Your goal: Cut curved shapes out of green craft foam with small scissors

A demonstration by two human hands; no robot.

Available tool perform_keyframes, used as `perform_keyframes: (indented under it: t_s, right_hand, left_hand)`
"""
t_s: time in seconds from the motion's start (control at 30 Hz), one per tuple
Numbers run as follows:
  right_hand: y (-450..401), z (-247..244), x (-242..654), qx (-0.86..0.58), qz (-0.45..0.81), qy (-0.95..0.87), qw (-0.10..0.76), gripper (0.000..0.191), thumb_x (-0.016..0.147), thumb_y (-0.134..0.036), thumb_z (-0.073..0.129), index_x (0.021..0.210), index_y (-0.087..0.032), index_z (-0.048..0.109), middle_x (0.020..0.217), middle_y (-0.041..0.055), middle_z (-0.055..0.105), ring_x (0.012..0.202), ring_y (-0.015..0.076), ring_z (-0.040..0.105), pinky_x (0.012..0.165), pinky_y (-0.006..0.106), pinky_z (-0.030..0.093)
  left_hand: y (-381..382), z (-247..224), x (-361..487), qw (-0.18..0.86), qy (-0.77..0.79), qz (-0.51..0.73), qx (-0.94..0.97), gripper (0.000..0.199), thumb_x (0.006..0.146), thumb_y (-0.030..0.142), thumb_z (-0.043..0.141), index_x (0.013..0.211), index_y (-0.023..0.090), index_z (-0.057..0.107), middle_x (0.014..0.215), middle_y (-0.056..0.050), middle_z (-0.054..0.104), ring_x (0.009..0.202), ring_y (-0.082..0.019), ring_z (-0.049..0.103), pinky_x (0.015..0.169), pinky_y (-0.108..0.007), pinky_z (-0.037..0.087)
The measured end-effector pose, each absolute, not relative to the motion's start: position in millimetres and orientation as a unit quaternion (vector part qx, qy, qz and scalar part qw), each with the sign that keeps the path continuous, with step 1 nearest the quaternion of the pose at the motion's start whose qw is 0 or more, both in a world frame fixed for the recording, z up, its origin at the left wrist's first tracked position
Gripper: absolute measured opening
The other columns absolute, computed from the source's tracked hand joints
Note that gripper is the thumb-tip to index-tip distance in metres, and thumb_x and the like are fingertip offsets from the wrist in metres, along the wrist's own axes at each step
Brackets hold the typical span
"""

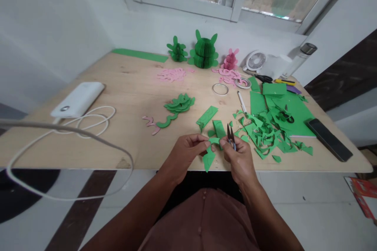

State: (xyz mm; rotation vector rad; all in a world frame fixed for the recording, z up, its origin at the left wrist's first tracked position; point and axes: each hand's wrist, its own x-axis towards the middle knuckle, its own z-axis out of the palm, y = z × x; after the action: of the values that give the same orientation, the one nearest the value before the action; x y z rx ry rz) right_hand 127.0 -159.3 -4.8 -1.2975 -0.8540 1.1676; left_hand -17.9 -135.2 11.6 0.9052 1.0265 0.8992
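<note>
Near the table's front edge my left hand (193, 148) pinches one end of a partly cut piece of green paper (209, 159). My right hand (239, 156) is closed around small scissors (231, 135), their blades pointing up and slightly apart. The thumb of that hand also meets the paper's other end. Just beyond my fingers lie a folded green strip (218, 128) and another green strip with drawn lines (207, 116). Right of the scissors spreads a heap of green paper scraps (266, 133). Stacked green scalloped cut-outs (180, 104) lie farther left, by a wavy green piece (167, 121).
Green paper figures (204, 53) and a pink one (230, 59) stand along the wall. A small fan (255, 61), a bottle (300, 59) and a phone (329, 140) are at right. A power bank (78, 100) with a looping cable (100, 117) sits left.
</note>
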Motion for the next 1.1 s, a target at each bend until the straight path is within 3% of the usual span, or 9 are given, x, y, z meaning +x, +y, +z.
perform_keyframes:
  t_s: [0.3,0.53,0.7,0.97,1.1]
  right_hand:
    - [-162,-6,132,-0.542,0.524,-0.377,0.538,0.027,0.070,-0.040,0.072,0.068,-0.016,0.060,0.049,-0.0089,0.028,0.044,0.0058,0.016,0.040,0.022,0.012]
    - [-161,-7,130,-0.556,0.508,-0.364,0.548,0.028,0.068,-0.040,0.073,0.065,-0.016,0.059,0.050,-0.0084,0.031,0.045,0.0058,0.017,0.040,0.022,0.013]
    - [-160,-11,128,-0.556,0.502,-0.344,0.567,0.028,0.067,-0.039,0.075,0.065,-0.016,0.059,0.049,-0.0084,0.031,0.045,0.0058,0.017,0.040,0.021,0.014]
    - [-170,-9,137,-0.510,0.549,-0.359,0.557,0.033,0.081,-0.047,0.062,0.085,-0.015,0.063,0.050,-0.0080,0.032,0.043,0.0060,0.019,0.038,0.021,0.011]
    - [-181,-10,142,-0.511,0.580,-0.366,0.519,0.038,0.084,-0.051,0.056,0.085,-0.013,0.063,0.050,-0.0060,0.038,0.042,0.0060,0.023,0.038,0.020,0.012]
  left_hand:
    - [-126,21,-24,0.685,0.429,0.352,0.472,0.008,0.064,0.025,0.068,0.058,0.019,0.068,0.056,-0.001,0.065,0.052,-0.011,0.050,0.052,-0.023,0.038]
    - [-132,13,-24,0.718,0.445,0.346,0.408,0.016,0.062,0.029,0.073,0.070,0.016,0.068,0.068,0.000,0.067,0.061,-0.012,0.056,0.061,-0.024,0.043]
    - [-139,8,-22,0.701,0.464,0.369,0.396,0.019,0.063,0.032,0.073,0.064,0.015,0.064,0.059,0.003,0.057,0.056,-0.009,0.047,0.055,-0.021,0.037]
    - [-131,16,-28,0.679,0.472,0.375,0.419,0.016,0.062,0.029,0.070,0.060,0.015,0.061,0.056,0.003,0.056,0.054,-0.010,0.049,0.055,-0.022,0.039]
    - [-126,23,-32,0.677,0.468,0.377,0.424,0.014,0.063,0.026,0.068,0.060,0.015,0.061,0.057,0.000,0.063,0.055,-0.012,0.056,0.060,-0.025,0.044]
